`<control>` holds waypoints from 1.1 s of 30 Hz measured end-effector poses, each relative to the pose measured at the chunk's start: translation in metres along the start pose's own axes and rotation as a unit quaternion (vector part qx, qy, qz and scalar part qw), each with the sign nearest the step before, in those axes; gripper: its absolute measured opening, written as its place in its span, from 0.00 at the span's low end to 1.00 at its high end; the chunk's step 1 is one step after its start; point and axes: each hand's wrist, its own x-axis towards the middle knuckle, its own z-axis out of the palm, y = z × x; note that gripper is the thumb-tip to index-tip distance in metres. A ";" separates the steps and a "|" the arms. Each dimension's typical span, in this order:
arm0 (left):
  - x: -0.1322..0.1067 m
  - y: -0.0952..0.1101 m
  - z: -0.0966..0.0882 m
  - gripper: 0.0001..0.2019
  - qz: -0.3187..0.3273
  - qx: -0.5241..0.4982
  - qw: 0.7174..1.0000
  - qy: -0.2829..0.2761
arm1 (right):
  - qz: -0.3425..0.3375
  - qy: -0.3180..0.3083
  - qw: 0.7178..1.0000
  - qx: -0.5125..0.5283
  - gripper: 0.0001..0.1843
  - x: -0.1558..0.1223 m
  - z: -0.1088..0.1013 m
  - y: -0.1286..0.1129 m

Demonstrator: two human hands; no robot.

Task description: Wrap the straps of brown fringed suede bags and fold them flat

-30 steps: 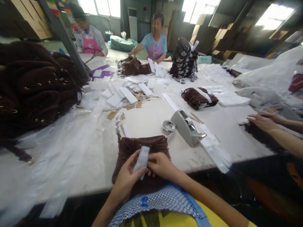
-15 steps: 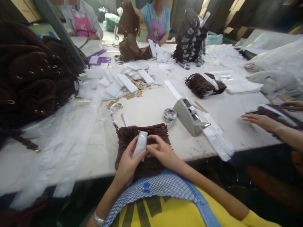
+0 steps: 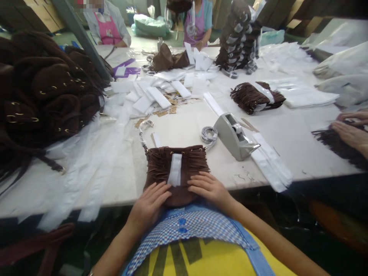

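A dark brown fringed handbag (image 3: 161,174) lies at the table's near edge, right in front of my body. Down the middle of its front runs a whitish wrapped strip (image 3: 175,170). My left hand (image 3: 152,197) rests on the bag's lower left with its fingers stretched out. On the lower right, my right hand (image 3: 208,186) lies flat, fingers extended. Neither hand grips anything. A plastic-wrapped strap (image 3: 141,134) curves up from the bag's upper left, and a coiled wrapped strap (image 3: 209,135) lies beyond its upper right corner.
A grey tape dispenser (image 3: 234,136) stands right of the bag, beside white strips (image 3: 271,165). Brown bags (image 3: 48,88) are heaped at left. White foam pieces (image 3: 158,97) and a fringed bundle (image 3: 255,97) lie farther back. A co-worker's hands (image 3: 350,130) work at right.
Both my hands have let go of the white strip and spread out lower on the bag. The strip now lies flat on its front. The brown bag held up across the table has moved right.
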 end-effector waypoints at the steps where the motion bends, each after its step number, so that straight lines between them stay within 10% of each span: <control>1: 0.000 -0.005 0.004 0.19 -0.019 0.021 1.000 0.010 | 0.011 0.023 1.000 -0.014 0.17 0.001 0.005 0.006; 7: 0.018 -0.020 0.008 0.21 -0.210 0.057 0.972 0.088 | 0.127 0.132 0.980 -0.082 0.18 0.028 0.005 0.041; 12: 0.012 0.000 -0.018 0.17 -0.274 0.021 0.949 0.156 | 0.159 0.179 0.967 -0.085 0.27 0.023 -0.012 0.021; 15: 0.024 0.021 -0.027 0.16 -0.198 0.006 0.957 0.210 | 0.067 0.160 0.982 -0.076 0.27 0.022 -0.013 0.005; 19: 0.053 0.022 -0.005 0.18 -0.018 0.060 0.992 0.111 | -0.013 0.104 0.992 -0.064 0.24 0.026 -0.002 0.011; 26: 0.023 -0.011 0.047 0.21 -0.031 0.172 0.981 0.088 | -0.074 0.045 0.995 -0.055 0.18 0.004 0.010 0.040; 33: 0.003 0.036 0.030 0.20 -0.064 0.224 0.965 0.120 | -0.076 0.019 0.995 -0.063 0.28 -0.018 0.019 0.034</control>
